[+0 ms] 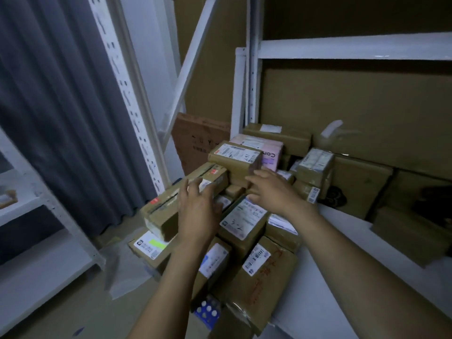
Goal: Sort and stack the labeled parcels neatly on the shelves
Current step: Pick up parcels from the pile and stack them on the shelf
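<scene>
The white shelf (308, 294) carries a loose pile of parcels (244, 216) at its left corner, so the step in hand seems to be sorting: choosing which one to lift. The long tilted box (166, 206) lies at the left hand (198, 211) (touching or not, I cannot tell). The small box marked 147 (234, 159) sits just above the right hand (271, 192). Both hands are apart, fingers stretched, holding nothing. The next move calls for a firm grip on two sides.

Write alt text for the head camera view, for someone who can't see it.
Open left hand at a long tilted box, open right hand beside it, over a jumbled pile of labeled cardboard parcels by a white shelf.
</scene>
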